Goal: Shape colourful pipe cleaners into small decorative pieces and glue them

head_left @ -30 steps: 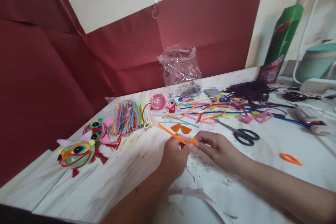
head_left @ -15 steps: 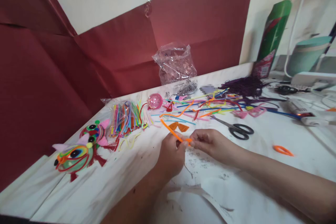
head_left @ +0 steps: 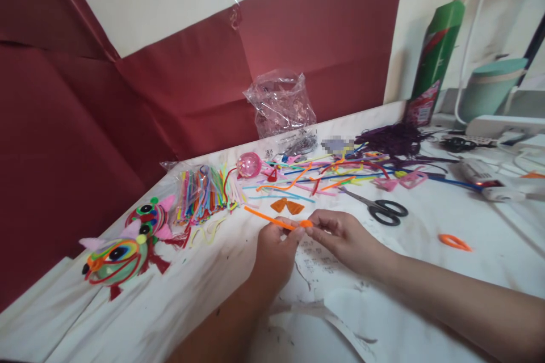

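An orange pipe cleaner (head_left: 268, 216) runs between my two hands, its straight tail pointing left and its other end curled into a small coil. My left hand (head_left: 279, 249) pinches it just below the coil. The thumb and fingertips of my right hand (head_left: 336, 232) close on the coiled end. Just beyond my hands lie two orange-brown triangular pieces (head_left: 287, 205). A bent orange pipe cleaner loop (head_left: 455, 242) rests to the right of my right forearm. Black-handled scissors (head_left: 383, 210) lie partly open behind my right hand.
Bundled colourful pipe cleaners (head_left: 204, 193) and two decorated animal-face balls (head_left: 117, 258) sit left. Loose pipe cleaners, a pink clear ball (head_left: 248, 165) and purple strands (head_left: 392, 142) spread across the back. A plastic bag (head_left: 281, 105) leans against the red backing (head_left: 323, 45). Cut paper (head_left: 340, 323) lies in front.
The pipe cleaner's free tail has swung down to the left and lies flatter. Both hands keep their pinch on it, and the view has shifted slightly.
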`<state>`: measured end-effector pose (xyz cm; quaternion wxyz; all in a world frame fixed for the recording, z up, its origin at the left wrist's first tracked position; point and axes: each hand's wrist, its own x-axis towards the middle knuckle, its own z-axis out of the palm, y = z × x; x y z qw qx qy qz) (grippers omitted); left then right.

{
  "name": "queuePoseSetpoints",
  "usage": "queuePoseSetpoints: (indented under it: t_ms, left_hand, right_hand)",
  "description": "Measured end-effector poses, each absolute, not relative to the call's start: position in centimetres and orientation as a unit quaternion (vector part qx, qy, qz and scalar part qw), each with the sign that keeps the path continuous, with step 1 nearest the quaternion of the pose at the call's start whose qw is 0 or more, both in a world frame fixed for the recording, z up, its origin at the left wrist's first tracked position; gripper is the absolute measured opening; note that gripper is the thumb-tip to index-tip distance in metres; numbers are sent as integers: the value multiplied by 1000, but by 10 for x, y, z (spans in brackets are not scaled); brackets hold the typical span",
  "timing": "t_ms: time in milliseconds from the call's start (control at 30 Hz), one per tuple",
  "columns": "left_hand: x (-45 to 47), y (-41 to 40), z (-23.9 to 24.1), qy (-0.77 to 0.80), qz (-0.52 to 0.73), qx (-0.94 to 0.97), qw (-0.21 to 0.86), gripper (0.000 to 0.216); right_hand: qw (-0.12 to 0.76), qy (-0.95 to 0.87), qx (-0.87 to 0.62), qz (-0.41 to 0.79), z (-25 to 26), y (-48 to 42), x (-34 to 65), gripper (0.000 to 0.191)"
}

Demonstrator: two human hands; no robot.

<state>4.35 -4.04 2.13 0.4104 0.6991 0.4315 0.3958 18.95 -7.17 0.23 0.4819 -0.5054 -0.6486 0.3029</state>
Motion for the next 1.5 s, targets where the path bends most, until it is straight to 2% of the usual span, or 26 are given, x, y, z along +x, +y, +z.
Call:
queuePoseSetpoints:
  t_ms: [167,333,400,567,633,833,1100,1267,1400,1500]
  left_hand:
    - [39,-35,26,409,339,807,259,8]
    - [35,-31,30,374,252,849,276,8]
    - [35,-31,30,367,285,839,282,8]
    - [38,-34,23,395,405,736,371,11]
    - [40,-36,19,406,422,703,404,12]
    - [43,-39,21,433,403,699,402,11]
    - [41,-35,25,422,313,809,262,8]
    - [38,-30,23,383,276,859,200,10]
    - [34,-22,23,397,322,838,189,10]
    - [34,-19,24,415,348,815,206,13]
  right_hand:
    - [384,-733,-512,230,16,-73,198,15]
    - [329,-780,-489,209,16,-72,202,14]
    - [357,-751,-501,241,14,-71,200,12]
    - [498,-607,-484,386,7,-70,187,18]
    - [528,-578,-479,397,5,-71,183,18]
    - [519,-628,-497,300,6,-74,183,19]
    - [361,-755,-514,186,11,-70,199,14]
    - [351,-779,-498,150,4,-68,195,14]
    - [382,-775,-493,102,32,-66,209,15]
    - [331,-756,-564,42,63,-79,243,19]
